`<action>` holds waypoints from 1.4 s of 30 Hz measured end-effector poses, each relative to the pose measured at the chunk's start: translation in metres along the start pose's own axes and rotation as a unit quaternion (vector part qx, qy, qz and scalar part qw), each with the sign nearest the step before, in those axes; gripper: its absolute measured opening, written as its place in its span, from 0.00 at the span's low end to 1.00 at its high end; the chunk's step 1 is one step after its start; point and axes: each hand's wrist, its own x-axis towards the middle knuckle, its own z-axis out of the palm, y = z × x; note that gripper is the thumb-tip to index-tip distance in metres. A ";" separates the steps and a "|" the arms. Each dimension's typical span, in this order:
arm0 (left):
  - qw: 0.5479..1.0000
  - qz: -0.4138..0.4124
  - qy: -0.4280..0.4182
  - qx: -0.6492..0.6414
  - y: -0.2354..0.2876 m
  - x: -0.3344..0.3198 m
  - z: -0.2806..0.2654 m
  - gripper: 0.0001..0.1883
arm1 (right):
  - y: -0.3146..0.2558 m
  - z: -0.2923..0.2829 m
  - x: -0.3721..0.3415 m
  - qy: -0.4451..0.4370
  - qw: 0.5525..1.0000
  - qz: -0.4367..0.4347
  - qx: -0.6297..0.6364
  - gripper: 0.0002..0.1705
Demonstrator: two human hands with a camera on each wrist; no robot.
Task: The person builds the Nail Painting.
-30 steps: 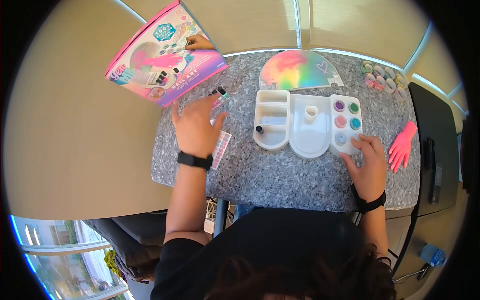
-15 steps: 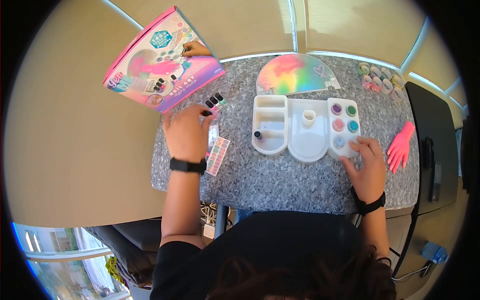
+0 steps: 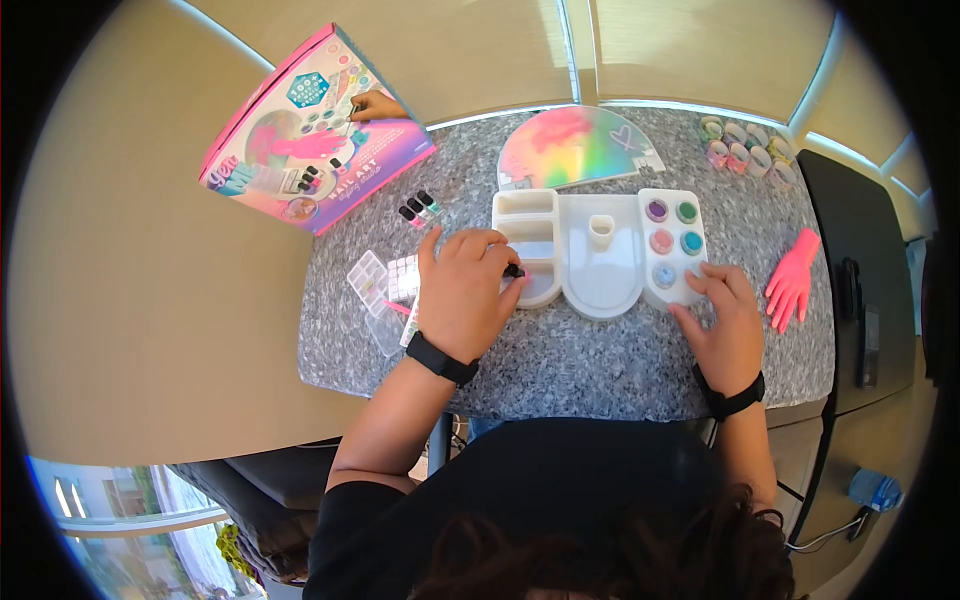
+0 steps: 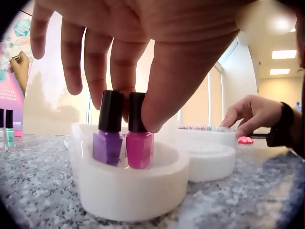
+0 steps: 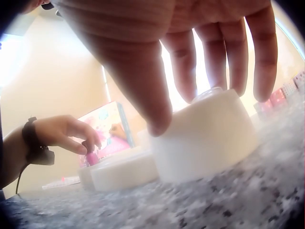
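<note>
In the left wrist view, my left hand (image 4: 128, 52) pinches the black cap of a magenta polish bottle (image 4: 139, 149) between thumb and fingers. That bottle stands in the front compartment of the white tray (image 4: 133, 200), beside a purple polish bottle (image 4: 107, 147). From the head view, my left hand (image 3: 465, 290) covers part of the tray's left section. My right hand (image 3: 728, 325) holds the front right corner of the tray's pot section (image 3: 686, 291), thumb at the near side and fingers over the top, around a pot in the right wrist view.
Several polish bottles (image 3: 419, 208) and sticker sheets (image 3: 403, 278) lie to the left, near the upright box (image 3: 320, 140). Behind the tray is a rainbow board (image 3: 575, 148). A pink model hand (image 3: 793, 280) and several small rolls (image 3: 760, 160) are at the right.
My left hand has moved right from the group of polish bottles to the tray, bringing one bottle with it. My right hand stays at the tray's right corner.
</note>
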 end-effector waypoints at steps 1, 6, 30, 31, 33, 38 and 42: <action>1.000 -0.005 0.003 0.010 0.001 0.000 0.003 0.10 | 0.001 0.000 0.000 0.000 1.000 -0.001 0.002 0.25; 0.999 -0.010 0.016 0.035 0.001 -0.001 0.013 0.12 | 0.001 0.000 0.000 -0.003 1.000 -0.001 0.002 0.25; 0.950 -0.275 -0.002 0.147 -0.126 0.018 0.008 0.14 | 0.001 -0.001 0.000 0.001 1.000 0.006 0.002 0.25; 0.948 -0.284 0.011 0.145 -0.119 0.017 0.002 0.13 | 0.002 -0.001 0.000 0.000 1.000 0.002 0.007 0.25; 0.952 -0.269 0.061 0.133 -0.103 0.013 -0.016 0.12 | 0.004 -0.001 0.001 -0.001 1.000 0.001 0.004 0.25; 0.973 -0.158 0.138 -0.093 -0.028 0.011 -0.053 0.12 | 0.001 -0.001 0.001 -0.010 1.000 0.008 0.010 0.25; 0.981 -0.057 0.059 -0.173 0.009 0.016 -0.050 0.11 | 0.002 0.001 0.000 0.000 1.000 -0.002 0.004 0.25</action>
